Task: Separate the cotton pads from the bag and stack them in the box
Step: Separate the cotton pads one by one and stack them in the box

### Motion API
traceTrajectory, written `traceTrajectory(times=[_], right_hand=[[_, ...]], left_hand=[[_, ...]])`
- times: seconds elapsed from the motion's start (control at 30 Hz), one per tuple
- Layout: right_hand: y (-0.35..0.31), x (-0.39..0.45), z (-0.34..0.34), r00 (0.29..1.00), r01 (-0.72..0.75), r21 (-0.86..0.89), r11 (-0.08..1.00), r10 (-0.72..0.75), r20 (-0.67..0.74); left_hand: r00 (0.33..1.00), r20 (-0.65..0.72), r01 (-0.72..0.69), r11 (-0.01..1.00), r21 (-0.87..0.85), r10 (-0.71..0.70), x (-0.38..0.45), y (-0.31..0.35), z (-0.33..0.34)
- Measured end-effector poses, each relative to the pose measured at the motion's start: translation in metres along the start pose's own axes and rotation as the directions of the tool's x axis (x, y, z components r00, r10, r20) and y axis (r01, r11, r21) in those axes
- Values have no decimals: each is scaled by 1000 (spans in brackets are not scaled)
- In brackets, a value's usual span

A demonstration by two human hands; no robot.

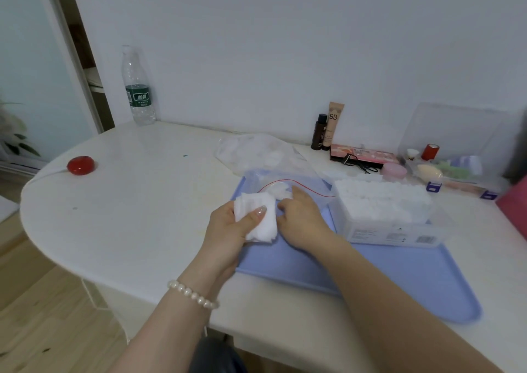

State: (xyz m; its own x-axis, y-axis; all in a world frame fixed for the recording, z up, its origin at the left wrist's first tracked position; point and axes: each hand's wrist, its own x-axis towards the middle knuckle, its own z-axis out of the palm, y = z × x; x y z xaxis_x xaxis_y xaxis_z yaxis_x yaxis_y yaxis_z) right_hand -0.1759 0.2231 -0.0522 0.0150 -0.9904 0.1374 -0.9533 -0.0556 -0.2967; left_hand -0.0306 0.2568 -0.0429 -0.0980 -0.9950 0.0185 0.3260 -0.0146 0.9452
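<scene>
Left grip (228, 230) around cotton pads (258, 218)

Left hand (228, 230) grips cotton pads (258, 215); right hand (299, 218) reaches into bag (273, 158).

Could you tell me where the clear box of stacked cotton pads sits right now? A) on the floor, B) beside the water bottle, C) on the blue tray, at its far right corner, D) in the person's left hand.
C: the clear box, filled with white cotton pads, rests on the blue tray at its far right corner.
</scene>
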Motion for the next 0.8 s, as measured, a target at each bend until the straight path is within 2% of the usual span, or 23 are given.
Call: traceTrajectory(times=[0.07,0.17,0.23,0.3,0.33,0.4,0.47,0.5,0.57,0.67,0.8], right_hand=[[-1,2,-1,999,8,-82,997,-3,50],[-5,-10,-5,998,44,-19,999,-44,-42],[-6,-22,-15,983,20,128,992,4,-183],[-7,-37,-34,947,-37,431,902,169,-272],[-7,-44,-44,938,-57,613,788,252,-237],[-5,-53,-59,965,-51,900,432,254,-67],[-4,-59,-62,981,-102,991,82,172,87],[-4,-60,-62,979,-139,990,-28,145,141],[-5,-60,-58,969,-188,970,-154,130,208],[-7,-60,-53,959,-228,948,-223,117,259],[-8,-60,-45,947,-267,956,-120,153,284]], left_hand=[[1000,17,1,1000,-1,-1,-2,2,0],[998,57,19,1000,-14,-18,0,-1,-3],[997,71,33,999,-30,-30,-1,-1,-4],[997,65,39,999,-26,-37,0,-2,-4],[997,56,46,999,-21,-44,1,-2,-3],[997,43,59,998,-32,-57,2,-2,-2],[997,38,75,996,-48,-73,2,-2,2],[996,29,83,995,-56,-82,2,-2,5],[996,-5,89,993,-72,-90,1,-4,11],[996,-13,92,990,-112,-94,0,-6,19],[998,5,70,990,-120,-70,0,-6,24]])
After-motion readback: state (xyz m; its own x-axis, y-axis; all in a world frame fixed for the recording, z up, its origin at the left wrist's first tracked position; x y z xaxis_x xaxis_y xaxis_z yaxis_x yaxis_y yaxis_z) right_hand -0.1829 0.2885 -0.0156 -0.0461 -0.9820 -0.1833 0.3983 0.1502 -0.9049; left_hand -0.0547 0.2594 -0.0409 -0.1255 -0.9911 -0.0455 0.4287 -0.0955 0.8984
